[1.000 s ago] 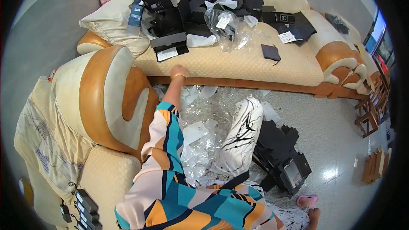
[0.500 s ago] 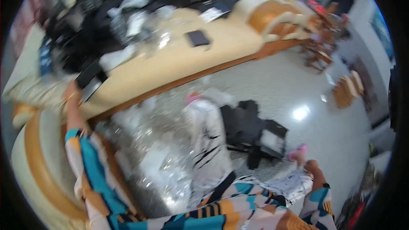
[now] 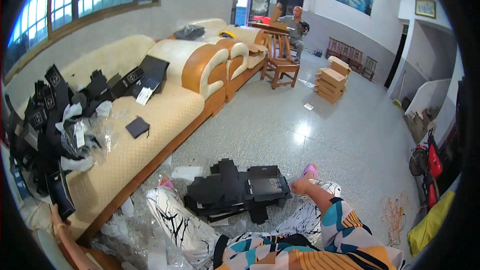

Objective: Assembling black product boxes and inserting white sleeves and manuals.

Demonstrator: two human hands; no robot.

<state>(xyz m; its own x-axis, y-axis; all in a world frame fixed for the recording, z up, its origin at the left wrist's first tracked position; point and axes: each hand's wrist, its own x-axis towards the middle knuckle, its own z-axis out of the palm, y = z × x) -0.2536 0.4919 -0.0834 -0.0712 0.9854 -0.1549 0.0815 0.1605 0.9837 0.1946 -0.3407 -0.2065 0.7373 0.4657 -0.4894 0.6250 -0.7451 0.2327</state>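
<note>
At the left end of the sofa (image 3: 165, 130), my left hand (image 3: 56, 215) grips the lower end of a long, open black box (image 3: 59, 190). The box leans against a heap of black cardboard boxes (image 3: 50, 105). My right hand (image 3: 300, 186) is down by my foot in a pink slipper (image 3: 310, 170); its fingers are too unclear to read. Between my legs on the floor lies a stack of flattened black cardboard (image 3: 220, 187), with an opened black box (image 3: 265, 182) on its right part.
A dark pouch (image 3: 137, 127) and clear plastic wrapping (image 3: 95, 137) lie on the sofa. More wrapping (image 3: 155, 235) covers the floor at my left. A wooden chair (image 3: 281, 62), stacked brown cartons (image 3: 331, 82) and a seated person (image 3: 295, 30) are farther off. Orange cord (image 3: 395, 217) lies at right.
The view has swung up and to the right, bringing the far room in. My left hand stays at the black box by the sofa's end. My right hand has reached toward my foot.
</note>
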